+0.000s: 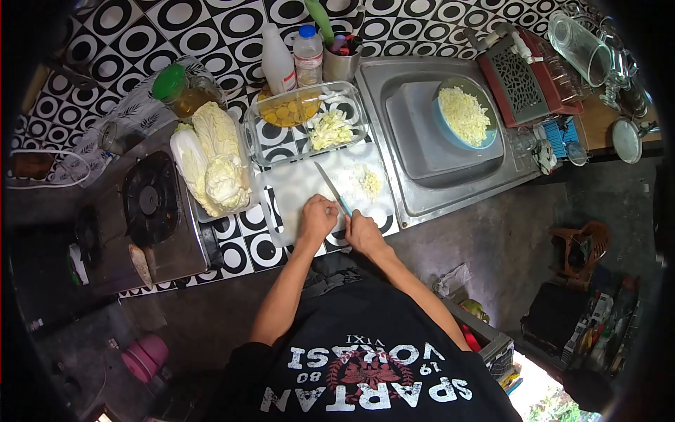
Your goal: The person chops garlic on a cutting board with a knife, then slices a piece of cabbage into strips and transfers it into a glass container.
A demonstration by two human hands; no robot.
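My right hand [364, 231] is wrapped round the blue handle of a knife [330, 185], whose blade points up and left over the cutting board [295, 184]. Close beside it, my left hand [318, 216] has its fingers curled together near the board's front edge; what they hold, if anything, is too small to make out. A small heap of chopped cabbage [368, 183] lies on the right of the board. Behind the board, a glass dish [254, 133] holds cut pale cabbage pieces [330, 131].
Whole napa cabbages [214, 158] lie in a tray to the left, beside a gas stove [176, 243]. A bowl [450, 132] of chopped cabbage stands in the sink [422, 200] at right. Bottles [308, 60] and a utensil cup [342, 67] stand behind the dish.
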